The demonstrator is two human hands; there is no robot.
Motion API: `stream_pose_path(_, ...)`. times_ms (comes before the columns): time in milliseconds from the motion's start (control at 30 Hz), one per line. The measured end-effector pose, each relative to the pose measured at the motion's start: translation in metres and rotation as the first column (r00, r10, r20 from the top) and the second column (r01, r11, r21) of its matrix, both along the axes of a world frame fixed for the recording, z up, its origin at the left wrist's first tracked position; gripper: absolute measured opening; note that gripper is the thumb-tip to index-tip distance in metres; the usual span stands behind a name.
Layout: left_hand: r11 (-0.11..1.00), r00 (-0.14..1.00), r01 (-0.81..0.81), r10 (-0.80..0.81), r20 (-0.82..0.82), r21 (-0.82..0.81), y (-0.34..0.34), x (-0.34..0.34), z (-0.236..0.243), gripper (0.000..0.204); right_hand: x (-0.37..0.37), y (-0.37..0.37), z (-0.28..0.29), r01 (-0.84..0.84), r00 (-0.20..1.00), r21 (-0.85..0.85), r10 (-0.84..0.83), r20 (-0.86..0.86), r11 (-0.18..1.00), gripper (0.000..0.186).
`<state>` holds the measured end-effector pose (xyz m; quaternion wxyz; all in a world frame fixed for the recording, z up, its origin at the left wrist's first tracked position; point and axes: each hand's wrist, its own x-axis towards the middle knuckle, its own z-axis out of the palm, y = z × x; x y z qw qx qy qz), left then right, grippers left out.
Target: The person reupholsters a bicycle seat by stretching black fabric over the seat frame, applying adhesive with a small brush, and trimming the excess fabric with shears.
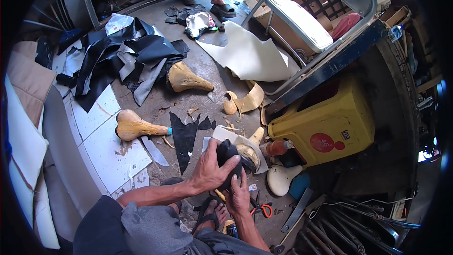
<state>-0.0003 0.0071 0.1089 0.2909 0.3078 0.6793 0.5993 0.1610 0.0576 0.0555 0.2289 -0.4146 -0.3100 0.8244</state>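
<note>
Both hands hold a bicycle saddle partly wrapped in black cover material (227, 153), low in the middle of the view. My left hand (211, 166) presses over its top from the left. My right hand (237, 193) grips it from below. The saddle's tan foam nose (255, 138) sticks out to the right over a white sheet (225, 135). Below the hands lie my sandalled feet (210, 212) and orange-handled scissors (262, 207).
Two bare tan foam saddles (134, 125) (185, 79) lie on the floor, with black offcuts (184, 138), a heap of black material (125, 56) and a cream sheet (249, 54). A yellow crate (330, 123), a white saddle (280, 179), a folding chair (302, 23) and metal rods (344, 226) crowd the right. A person's feet (214, 0) show at the top.
</note>
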Motion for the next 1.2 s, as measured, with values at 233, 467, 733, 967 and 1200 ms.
stream_pose_path(233,0.996,1.0,-0.001,0.002,-0.015,0.091,-0.008,-0.007,-0.005,0.049,0.012,0.022,0.038,-0.367,0.83,0.709,-0.132,0.541,0.602,0.066)
stream_pose_path(467,0.951,0.97,0.241,-0.226,-0.096,0.196,-0.017,-0.002,0.002,0.051,-0.006,0.043,0.07,-0.422,0.903,0.906,0.097,0.418,0.027,0.071)
stream_pose_path(733,0.923,0.932,0.301,-0.231,-0.279,0.242,-0.017,0.006,0.005,0.064,-0.006,0.02,0.058,-0.298,0.95,0.946,-0.136,0.281,-0.127,0.071)
stream_pose_path(967,0.928,0.901,0.286,-0.176,-0.397,0.239,-0.017,0.009,0.004,0.07,0.007,0.028,0.05,-0.235,0.972,0.966,0.04,0.233,0.102,0.069)
stream_pose_path(1200,0.937,0.861,0.248,-0.097,-0.5,0.247,-0.013,0.018,0.007,0.063,0.009,0.018,0.037,-0.1,0.994,0.877,0.077,0.072,0.471,0.065)
